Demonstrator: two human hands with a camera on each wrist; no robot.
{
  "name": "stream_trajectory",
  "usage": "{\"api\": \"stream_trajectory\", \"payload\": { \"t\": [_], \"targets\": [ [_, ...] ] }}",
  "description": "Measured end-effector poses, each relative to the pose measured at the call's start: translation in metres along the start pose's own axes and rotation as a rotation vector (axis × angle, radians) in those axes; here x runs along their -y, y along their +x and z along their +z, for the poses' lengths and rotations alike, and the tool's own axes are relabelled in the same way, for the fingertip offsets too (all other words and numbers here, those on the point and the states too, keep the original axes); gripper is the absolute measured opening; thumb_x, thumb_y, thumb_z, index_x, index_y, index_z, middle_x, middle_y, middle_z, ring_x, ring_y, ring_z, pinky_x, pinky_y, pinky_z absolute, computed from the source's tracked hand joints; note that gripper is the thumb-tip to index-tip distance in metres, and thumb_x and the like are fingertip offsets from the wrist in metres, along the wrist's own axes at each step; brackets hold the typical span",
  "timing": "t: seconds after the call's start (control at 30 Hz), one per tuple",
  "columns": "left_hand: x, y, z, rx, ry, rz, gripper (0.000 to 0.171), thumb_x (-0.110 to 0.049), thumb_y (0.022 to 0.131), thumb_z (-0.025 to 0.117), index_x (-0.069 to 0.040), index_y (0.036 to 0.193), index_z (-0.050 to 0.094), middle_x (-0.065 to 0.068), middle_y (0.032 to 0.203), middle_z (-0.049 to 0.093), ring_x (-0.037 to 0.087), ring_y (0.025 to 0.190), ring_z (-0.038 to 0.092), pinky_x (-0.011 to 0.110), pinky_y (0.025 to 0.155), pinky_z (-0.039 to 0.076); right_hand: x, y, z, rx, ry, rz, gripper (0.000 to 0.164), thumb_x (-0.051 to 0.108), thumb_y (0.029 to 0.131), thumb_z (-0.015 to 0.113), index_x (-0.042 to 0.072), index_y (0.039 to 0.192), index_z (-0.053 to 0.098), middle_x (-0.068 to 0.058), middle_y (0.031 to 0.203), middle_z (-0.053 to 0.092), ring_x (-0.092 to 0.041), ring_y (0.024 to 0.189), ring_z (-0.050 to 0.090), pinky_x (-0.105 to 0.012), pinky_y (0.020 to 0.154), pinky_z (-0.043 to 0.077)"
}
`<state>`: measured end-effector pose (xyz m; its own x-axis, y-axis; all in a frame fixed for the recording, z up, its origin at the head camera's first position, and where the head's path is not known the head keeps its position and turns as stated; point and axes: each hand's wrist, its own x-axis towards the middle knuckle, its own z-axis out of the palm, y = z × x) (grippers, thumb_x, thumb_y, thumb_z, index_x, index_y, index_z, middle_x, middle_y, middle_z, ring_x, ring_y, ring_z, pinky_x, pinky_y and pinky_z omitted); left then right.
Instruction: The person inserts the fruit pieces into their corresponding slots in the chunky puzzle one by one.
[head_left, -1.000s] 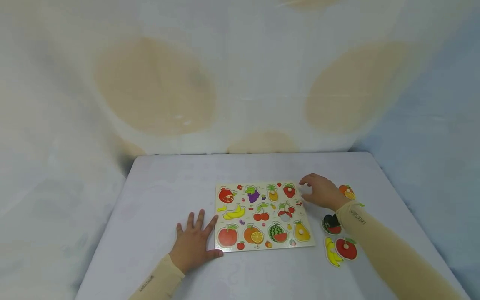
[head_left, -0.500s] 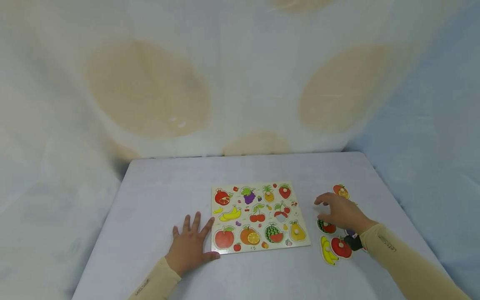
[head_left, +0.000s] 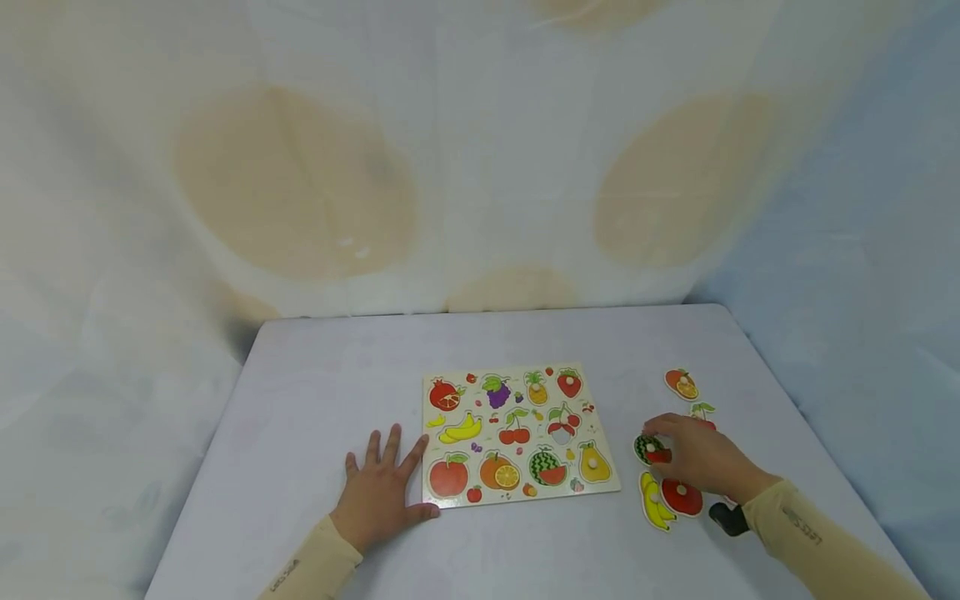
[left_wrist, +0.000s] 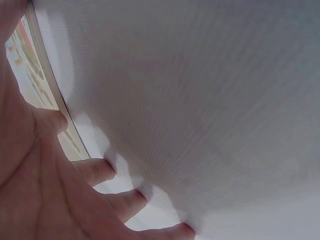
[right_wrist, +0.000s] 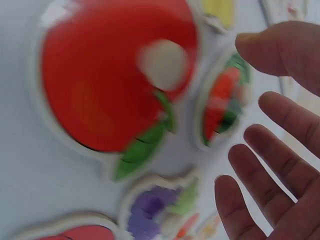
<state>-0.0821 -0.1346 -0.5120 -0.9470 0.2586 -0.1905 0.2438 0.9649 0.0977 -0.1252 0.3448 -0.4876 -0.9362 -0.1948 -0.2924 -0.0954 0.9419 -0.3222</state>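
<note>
My left hand [head_left: 378, 496] lies with spread fingers on the table, its thumb and index finger at the left edge of a wooden fruit puzzle board [head_left: 555, 493]. In the left wrist view, fingertips [left_wrist: 132, 197] press the white cloth beside the board's edge [left_wrist: 47, 75]. My right hand [head_left: 701, 454] hovers at a watermelon puzzle piece [head_left: 647, 447]. In the right wrist view, the thumb and fingers are apart around that watermelon piece [right_wrist: 220, 102], which has a small knob. Near this hand lie an apple piece [head_left: 681, 500], a banana piece [head_left: 654, 504] and a grape piece [right_wrist: 147, 210].
Farther back on the right lie an orange piece [head_left: 681, 384] and a cherry piece [head_left: 702, 409]. A black device [head_left: 727, 518] is at my right wrist. The table [head_left: 337, 358] has a white cover, with patterned fabric [head_left: 495, 167] hanging behind and at the sides.
My right hand has moved from the board's right edge back to the loose pieces and reached the watermelon piece. The left hand stays put; the view has shifted slightly.
</note>
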Motion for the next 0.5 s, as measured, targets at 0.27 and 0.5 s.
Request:
{"api": "stream_trajectory", "payload": {
  "t": [0.27, 0.5],
  "targets": [
    [-0.0019, -0.0017, -0.0033, -0.007, -0.013, 0.002, 0.104, -0.076, 0.071, 0.07, -0.026, 0.156, 0.037, 0.023, 0.159, 0.026, 0.055, 0.14, 0.024, 0.08, 0.098, 0.025, -0.0015, -0.0002, 0.0049, 0.002, -0.042, -0.006, 0.054, 0.033, 0.072, 0.09, 0.014, 0.12, 0.071, -0.012, 0.136, 0.056, -0.027, 0.103, 0.059, -0.037, 0.06, 0.059],
    [-0.0029, -0.0021, -0.0047, -0.005, -0.001, 0.005, 0.104, -0.078, 0.071, 0.068, -0.026, 0.156, 0.037, 0.023, 0.159, 0.026, 0.056, 0.14, 0.024, 0.079, 0.098, 0.025, -0.0028, -0.0012, 0.0071, -0.026, -0.048, -0.034, 0.051, 0.029, 0.074, 0.089, 0.014, 0.119, 0.071, -0.011, 0.135, 0.057, -0.028, 0.107, 0.06, -0.037, 0.062, 0.059]
  ]
}}
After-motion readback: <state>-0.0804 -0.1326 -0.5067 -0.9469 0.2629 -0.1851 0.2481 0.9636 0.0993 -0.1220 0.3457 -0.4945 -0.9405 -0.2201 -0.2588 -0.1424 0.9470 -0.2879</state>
